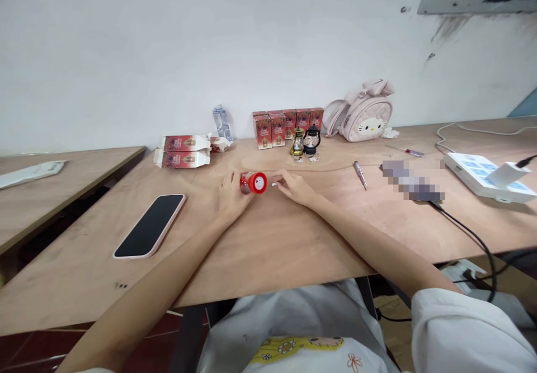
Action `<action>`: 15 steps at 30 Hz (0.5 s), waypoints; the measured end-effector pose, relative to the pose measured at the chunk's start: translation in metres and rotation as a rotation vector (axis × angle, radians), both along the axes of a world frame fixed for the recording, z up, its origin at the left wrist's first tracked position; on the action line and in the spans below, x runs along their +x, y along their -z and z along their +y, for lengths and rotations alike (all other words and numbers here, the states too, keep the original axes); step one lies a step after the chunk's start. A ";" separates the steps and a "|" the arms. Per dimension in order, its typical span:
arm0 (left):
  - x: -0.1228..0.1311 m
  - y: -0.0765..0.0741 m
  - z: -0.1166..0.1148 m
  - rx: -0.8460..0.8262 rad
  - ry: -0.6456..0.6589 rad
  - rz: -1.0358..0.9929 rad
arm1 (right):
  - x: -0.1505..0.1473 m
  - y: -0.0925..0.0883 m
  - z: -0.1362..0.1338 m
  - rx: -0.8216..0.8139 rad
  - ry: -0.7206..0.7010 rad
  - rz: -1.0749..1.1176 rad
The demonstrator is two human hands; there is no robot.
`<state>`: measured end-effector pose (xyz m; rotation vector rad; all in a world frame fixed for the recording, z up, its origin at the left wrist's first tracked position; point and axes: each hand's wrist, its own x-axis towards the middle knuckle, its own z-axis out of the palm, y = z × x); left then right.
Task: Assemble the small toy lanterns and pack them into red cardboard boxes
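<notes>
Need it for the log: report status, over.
Left hand gripping red lantern, base toward camera. Right hand pinching white piece beside it. Phone off left, out of the way.

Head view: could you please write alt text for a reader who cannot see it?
A small red lantern-like object is in the grip of the left hand, its round end facing the camera, while the right hand holds a tiny white piece beside it. Behind stand a gold lantern, a black lantern and red printed cardboard boxes.
</notes>
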<state>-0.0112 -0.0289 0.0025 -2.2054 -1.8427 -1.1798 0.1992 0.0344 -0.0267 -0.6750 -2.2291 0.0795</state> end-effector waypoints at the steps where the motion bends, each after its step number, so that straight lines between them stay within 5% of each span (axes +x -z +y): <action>1: 0.001 0.000 0.000 -0.006 -0.007 0.011 | -0.002 0.000 -0.002 -0.017 -0.003 0.090; 7: 0.003 0.000 0.000 -0.039 -0.077 0.108 | -0.020 -0.002 -0.019 0.007 0.016 0.436; 15: 0.008 0.001 -0.003 -0.023 -0.098 0.244 | -0.025 -0.002 -0.028 0.097 -0.024 0.366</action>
